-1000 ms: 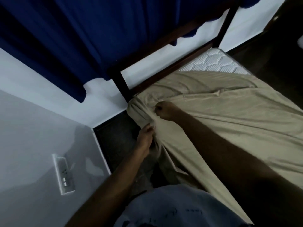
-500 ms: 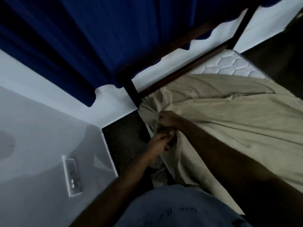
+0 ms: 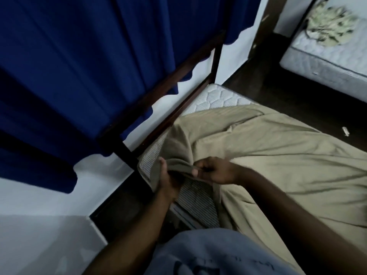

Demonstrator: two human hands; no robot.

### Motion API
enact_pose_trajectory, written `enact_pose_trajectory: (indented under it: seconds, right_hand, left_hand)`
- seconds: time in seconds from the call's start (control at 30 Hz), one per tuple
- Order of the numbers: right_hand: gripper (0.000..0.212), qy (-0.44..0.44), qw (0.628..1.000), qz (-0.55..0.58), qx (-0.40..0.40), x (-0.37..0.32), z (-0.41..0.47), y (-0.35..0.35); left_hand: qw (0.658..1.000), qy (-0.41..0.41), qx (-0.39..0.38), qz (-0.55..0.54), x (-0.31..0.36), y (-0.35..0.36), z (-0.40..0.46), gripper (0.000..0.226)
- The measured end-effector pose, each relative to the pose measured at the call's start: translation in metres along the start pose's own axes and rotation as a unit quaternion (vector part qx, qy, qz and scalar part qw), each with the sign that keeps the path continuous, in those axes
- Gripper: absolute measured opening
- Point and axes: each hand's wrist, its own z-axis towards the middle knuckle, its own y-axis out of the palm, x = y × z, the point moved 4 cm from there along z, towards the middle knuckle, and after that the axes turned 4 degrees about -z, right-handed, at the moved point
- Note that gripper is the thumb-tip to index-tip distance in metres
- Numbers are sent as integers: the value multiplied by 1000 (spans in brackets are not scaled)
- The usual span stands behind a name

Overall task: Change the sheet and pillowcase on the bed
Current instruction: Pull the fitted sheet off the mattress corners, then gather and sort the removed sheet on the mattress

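A tan sheet (image 3: 278, 155) lies rumpled over a white quilted mattress (image 3: 216, 98). Its near-left corner is pulled up off the mattress, so the striped mattress side (image 3: 195, 197) shows below. My left hand (image 3: 168, 179) grips the bunched corner of the sheet from underneath. Just to its right, my right hand (image 3: 214, 171) pinches the same fold of fabric. The far-left mattress corner is bare. No pillow is in view.
A dark wooden bed frame post (image 3: 125, 151) stands just left of the corner. Blue curtains (image 3: 89, 66) hang over the white wall. A second mattress (image 3: 327, 50) with a crumpled patterned cloth (image 3: 329, 22) sits at upper right across dark floor (image 3: 288, 92).
The sheet corner has come off the mattress corner and is lifted, exposing the striped side. Both hands rose together with the fabric. The view swung right, revealing the second mattress.
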Motion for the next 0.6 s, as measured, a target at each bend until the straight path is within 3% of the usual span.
enact_pose_trajectory:
  seconds: [0.1, 0.23, 0.33, 0.37, 0.47, 0.5, 0.57, 0.6]
  right_hand:
    - [31, -4, 997, 56, -51, -17, -18, 16]
    - [46, 34, 999, 33, -13, -10, -22, 20]
    - [47, 72, 986, 2, 152, 5, -22, 1]
    - [47, 77, 973, -2, 219, 8, -23, -11]
    - [19, 87, 914, 46, 394, 5, -33, -49]
    - [23, 77, 901, 45, 425, 0, -37, -61]
    - [69, 36, 905, -56, 419, -13, -40, -79]
    - [81, 4, 909, -129, 397, -22, -40, -85]
  left_hand:
    - [998, -48, 39, -34, 24, 17, 3, 96]
    - [999, 40, -3, 34, 64, 61, 1, 56]
    - [992, 89, -89, -1, 86, 98, -8, 39]
    - [990, 81, -115, 3, 88, 108, -14, 45]
    - [969, 57, -229, 73, 84, 133, -50, 51]
    - [955, 52, -273, 103, 81, 138, -62, 48]
    - [916, 56, -349, 190, 79, 144, -91, 47]
    - [892, 63, -375, 246, 80, 146, -106, 46]
